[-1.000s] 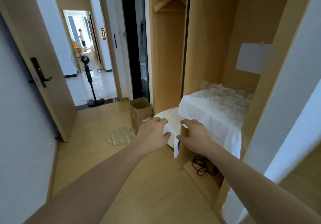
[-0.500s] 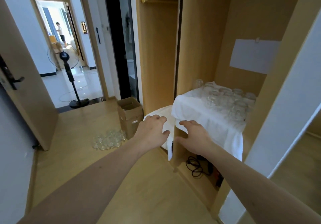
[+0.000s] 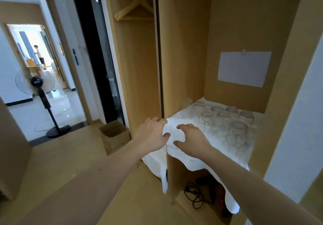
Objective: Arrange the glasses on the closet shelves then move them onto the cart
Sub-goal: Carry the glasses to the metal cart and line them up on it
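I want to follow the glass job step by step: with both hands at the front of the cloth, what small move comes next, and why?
Probably reach the right hand past the cloth to the nearest glass. The glasses already stand grouped on the covered shelf; the right hand holds nothing, and the left hand is at the cloth's corner.

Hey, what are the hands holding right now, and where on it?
The left hand pinches the white cloth at its front left corner, by the shelf edge. The right hand hovers with curled fingers above the cloth; whether it grips anything cannot be told.
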`<state>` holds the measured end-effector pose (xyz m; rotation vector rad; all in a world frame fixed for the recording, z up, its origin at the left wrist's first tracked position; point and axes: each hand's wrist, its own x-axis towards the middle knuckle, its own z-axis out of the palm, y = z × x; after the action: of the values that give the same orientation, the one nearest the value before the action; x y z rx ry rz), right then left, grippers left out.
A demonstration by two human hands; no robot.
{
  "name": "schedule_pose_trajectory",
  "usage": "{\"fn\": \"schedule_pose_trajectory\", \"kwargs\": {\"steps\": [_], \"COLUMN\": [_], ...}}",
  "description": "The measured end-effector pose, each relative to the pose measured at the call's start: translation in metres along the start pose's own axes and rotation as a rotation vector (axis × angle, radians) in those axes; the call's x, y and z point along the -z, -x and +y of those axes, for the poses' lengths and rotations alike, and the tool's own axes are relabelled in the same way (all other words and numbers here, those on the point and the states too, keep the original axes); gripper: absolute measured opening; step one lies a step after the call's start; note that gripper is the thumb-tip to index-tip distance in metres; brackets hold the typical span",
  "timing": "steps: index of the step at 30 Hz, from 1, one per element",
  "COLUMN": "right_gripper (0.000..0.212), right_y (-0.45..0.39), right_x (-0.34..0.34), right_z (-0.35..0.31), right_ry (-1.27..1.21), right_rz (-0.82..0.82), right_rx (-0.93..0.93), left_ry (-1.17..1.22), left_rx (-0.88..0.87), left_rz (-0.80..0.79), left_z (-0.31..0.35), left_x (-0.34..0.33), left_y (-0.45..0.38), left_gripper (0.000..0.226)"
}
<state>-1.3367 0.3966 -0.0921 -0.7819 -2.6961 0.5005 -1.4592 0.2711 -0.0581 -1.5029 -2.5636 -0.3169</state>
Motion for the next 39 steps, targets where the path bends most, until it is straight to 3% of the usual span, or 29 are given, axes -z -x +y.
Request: {"fn": "schedule_pose_trajectory", "kwargs": {"steps": [12, 25, 39], "right_gripper": [0.065, 0.066, 0.062], "right_y": [-0.080, -0.164, -0.176], "right_x": [-0.010, -0.007, 0.003], "right_z": [0.054, 0.081, 0.101], "right_ry": [-0.008, 0.070, 0.147], "right_rz": [0.008, 0.104, 0.174], "right_rx": [-0.143, -0.431, -0.727], "left_ry": [0.043, 0.198, 0.218], "left_rx": [-0.137, -0.433, -0.695], "left_rz": [-0.070, -0.120, -0.138], "left_z": [-0.009, -0.025, -0.005], "left_x": [-0.043, -0.083, -0.120], "left_y": [-0.110, -0.254, -0.334], "left_gripper": [0.051, 0.050, 0.055]}}
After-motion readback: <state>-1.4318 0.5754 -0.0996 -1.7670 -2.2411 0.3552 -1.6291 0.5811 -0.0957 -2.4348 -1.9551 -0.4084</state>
